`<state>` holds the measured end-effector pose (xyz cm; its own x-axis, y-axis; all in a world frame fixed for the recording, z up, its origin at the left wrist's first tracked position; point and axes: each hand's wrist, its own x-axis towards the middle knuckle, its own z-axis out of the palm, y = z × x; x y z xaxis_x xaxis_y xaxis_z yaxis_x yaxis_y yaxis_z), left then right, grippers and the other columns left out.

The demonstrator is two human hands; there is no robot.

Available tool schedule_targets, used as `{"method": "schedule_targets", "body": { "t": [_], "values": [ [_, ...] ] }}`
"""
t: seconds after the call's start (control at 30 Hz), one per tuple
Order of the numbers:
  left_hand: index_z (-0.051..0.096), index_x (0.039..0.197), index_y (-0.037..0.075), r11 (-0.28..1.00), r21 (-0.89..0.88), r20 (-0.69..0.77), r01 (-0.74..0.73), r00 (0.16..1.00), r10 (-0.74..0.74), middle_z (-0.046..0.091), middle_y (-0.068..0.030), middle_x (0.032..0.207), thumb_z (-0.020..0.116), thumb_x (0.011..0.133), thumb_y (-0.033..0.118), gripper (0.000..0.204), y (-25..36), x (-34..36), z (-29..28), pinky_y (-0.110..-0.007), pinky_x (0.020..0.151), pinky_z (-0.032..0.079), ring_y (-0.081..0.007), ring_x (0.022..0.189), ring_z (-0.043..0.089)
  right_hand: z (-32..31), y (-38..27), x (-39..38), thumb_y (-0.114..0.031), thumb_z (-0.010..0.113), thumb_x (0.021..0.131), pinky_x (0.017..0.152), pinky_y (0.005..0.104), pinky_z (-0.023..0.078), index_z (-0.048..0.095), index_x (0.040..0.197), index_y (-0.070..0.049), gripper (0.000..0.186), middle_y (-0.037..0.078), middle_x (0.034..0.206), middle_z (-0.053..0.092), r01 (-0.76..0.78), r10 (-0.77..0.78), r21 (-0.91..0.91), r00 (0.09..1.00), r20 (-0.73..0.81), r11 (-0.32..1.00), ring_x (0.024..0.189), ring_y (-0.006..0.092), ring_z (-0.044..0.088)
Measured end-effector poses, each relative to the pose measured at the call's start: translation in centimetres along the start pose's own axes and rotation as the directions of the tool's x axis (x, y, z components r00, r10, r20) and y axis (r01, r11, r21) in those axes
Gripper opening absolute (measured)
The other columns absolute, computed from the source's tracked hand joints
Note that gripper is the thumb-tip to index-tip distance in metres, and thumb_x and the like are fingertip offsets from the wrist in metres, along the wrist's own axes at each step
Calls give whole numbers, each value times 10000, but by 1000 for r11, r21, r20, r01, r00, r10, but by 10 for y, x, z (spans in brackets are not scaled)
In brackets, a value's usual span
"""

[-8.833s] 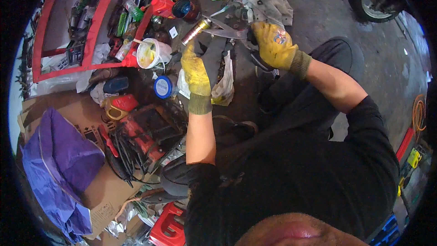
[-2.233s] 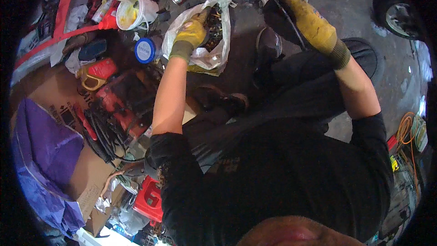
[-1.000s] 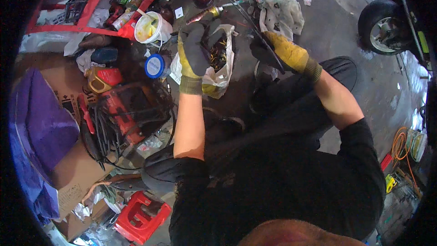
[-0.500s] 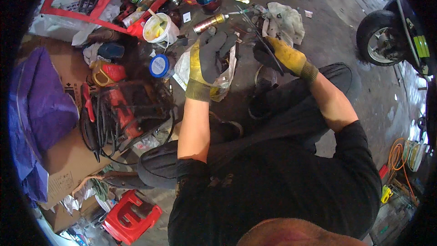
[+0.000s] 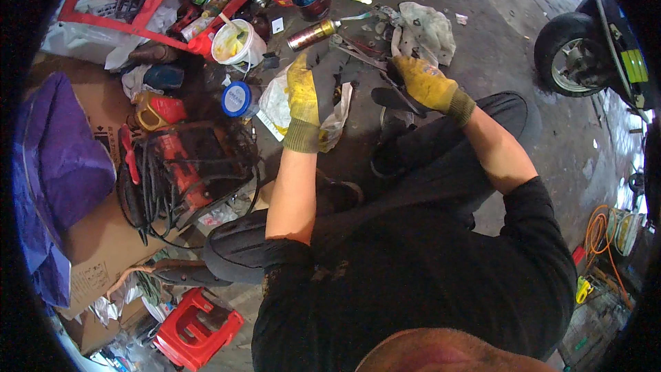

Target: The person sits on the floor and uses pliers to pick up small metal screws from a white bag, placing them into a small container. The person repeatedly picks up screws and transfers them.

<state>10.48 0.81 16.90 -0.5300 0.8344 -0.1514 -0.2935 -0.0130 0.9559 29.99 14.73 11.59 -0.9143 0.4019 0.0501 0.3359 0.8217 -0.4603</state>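
My right hand [image 5: 428, 87], in a yellow and grey work glove, is closed around a long thin dark metal tool [image 5: 363, 55]. Its narrow end points up and left toward my other hand; the exact kind cannot be made out. My left hand [image 5: 310, 93], gloved alike, has its grey fingers stretched out near that end, partly lost against the dark floor. Beneath the left hand lies a crumpled white bag [image 5: 334, 124] with small dark pieces in it. A spray can [image 5: 313, 35] lies on its side just beyond, and a dirty grey rag [image 5: 423, 31] lies beyond the right hand.
To the left are a white bucket [image 5: 238, 45], a blue-lidded tub [image 5: 237, 99], a red power tool with black cable [image 5: 186, 172] and a purple cloth [image 5: 69, 158]. A wheel [image 5: 570, 55] stands at the right. My bent legs lie below my hands.
The tool has swung lower, its narrow end now closer to my left hand. My left hand has turned, its fingers leaning right. The whole view has shifted slightly.
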Motion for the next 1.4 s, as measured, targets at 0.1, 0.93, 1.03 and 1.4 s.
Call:
{"method": "schedule_targets", "body": {
  "t": [0.1,0.93,1.03,1.4],
  "values": [
    [677,1113,-18,1000,23,49,-14,999,13,723,-92,1027,671,938,101,212,-7,-1,0,-284,771,569,-151,884,686,1,-3,0,-143,540,883,836,487,532,541,1208,32,369,248,1032,680,-27,27,-45,1000,1,999,963,400,677],
    [580,1338,-11,565,749,214,-346,934,288,643,-185,1291,535,913,7,427,-19,-21,-4,-329,1006,478,-267,1167,628,3,-17,-17,-201,566,868,734,469,519,541,1146,15,353,202,934,658,-23,1,-251,996,-90,968,851,361,663],
    [616,1284,-13,694,627,182,-354,933,312,669,-171,1237,588,904,67,389,-19,-18,-4,-326,955,498,-249,1093,653,-10,-31,-16,-120,566,820,788,490,514,558,1144,16,351,240,1022,651,-158,163,-139,986,25,978,936,396,651],
    [680,1056,-10,968,250,209,-11,977,-43,706,-97,903,630,897,111,206,-6,14,41,-286,598,543,-179,707,687,5,-4,-28,-157,576,836,780,515,519,632,1144,-21,341,234,956,695,-280,281,30,959,-33,959,930,429,661]
  ]
}}
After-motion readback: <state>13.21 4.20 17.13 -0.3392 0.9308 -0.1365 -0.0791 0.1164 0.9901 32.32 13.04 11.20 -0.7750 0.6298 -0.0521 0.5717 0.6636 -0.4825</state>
